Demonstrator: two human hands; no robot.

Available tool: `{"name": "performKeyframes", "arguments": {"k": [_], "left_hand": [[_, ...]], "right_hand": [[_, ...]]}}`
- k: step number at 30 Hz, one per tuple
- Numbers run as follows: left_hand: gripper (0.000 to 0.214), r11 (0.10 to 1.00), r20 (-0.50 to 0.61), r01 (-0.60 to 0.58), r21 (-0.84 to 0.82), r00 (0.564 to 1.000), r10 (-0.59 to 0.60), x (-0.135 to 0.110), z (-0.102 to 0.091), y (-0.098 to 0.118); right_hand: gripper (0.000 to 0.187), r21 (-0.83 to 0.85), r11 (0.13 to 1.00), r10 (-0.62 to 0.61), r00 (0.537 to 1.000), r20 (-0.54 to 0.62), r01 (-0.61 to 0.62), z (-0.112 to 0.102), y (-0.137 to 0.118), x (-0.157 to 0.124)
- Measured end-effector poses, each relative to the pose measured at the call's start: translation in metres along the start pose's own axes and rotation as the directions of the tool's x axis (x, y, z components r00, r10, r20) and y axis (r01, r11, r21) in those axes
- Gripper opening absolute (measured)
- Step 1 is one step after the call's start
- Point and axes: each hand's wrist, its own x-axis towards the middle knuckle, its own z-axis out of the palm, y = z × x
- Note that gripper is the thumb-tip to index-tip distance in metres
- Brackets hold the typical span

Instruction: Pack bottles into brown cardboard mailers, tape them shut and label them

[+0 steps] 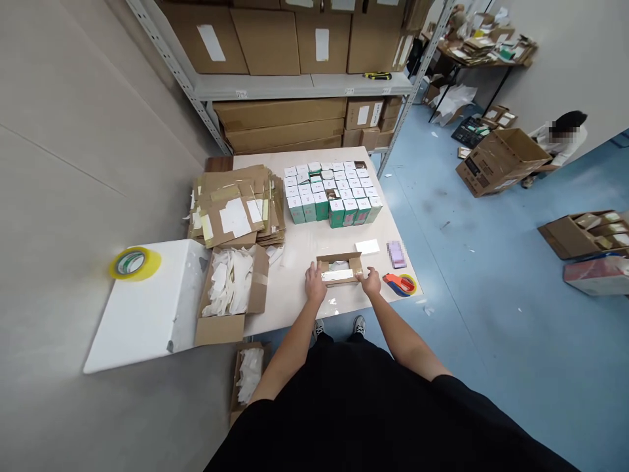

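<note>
A small open cardboard box (339,267) with white packing inside lies near the front edge of the pale table (304,249). My left hand (314,283) grips its left end, fingers curled on the flap. My right hand (369,280) pinches its right end. Behind the box stand several green-and-white small cartons (334,190) in a tight block. A white card (367,246) lies just right of the box.
A stack of flattened cardboard (236,206) lies at the table's left. A carton of white packing (230,288), a white board (142,308) with a yellow tape roll (133,263), a tape dispenser (400,284), shelves of cartons (295,39). A person (563,134) sits far right among boxes.
</note>
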Motion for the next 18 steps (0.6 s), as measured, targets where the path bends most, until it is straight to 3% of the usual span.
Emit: {"name": "performKeyframes", "arguments": {"k": [5, 8, 11, 15, 18], "left_hand": [[0.103, 0.979, 0.177, -0.144, 0.145, 0.977, 0.117, 0.039, -0.019, 0.023], [0.087, 0.950, 0.295, -0.165, 0.266, 0.952, 0.082, 0.047, -0.023, 0.034], [0.067, 0.928, 0.426, -0.147, 0.341, 0.905, -0.013, 0.039, -0.017, 0.038], [0.059, 0.910, 0.400, -0.097, 0.403, 0.913, -0.079, 0.026, -0.007, 0.039], [0.053, 0.918, 0.334, -0.050, 0.392, 0.938, -0.092, 0.025, -0.002, 0.039]], "right_hand": [[0.076, -0.065, 0.998, 0.028, 0.992, 0.119, -0.020, -0.008, -0.009, 0.002], [0.077, -0.043, 0.999, -0.001, 0.985, 0.170, 0.009, -0.014, -0.013, 0.003], [0.070, 0.026, 0.997, -0.076, 0.983, 0.168, 0.073, -0.019, -0.010, 0.006], [0.065, 0.137, 0.961, -0.251, 0.966, 0.065, 0.241, -0.033, 0.010, 0.017], [0.062, 0.168, 0.939, -0.302, 0.953, -0.018, 0.300, -0.052, 0.035, 0.028]]}}
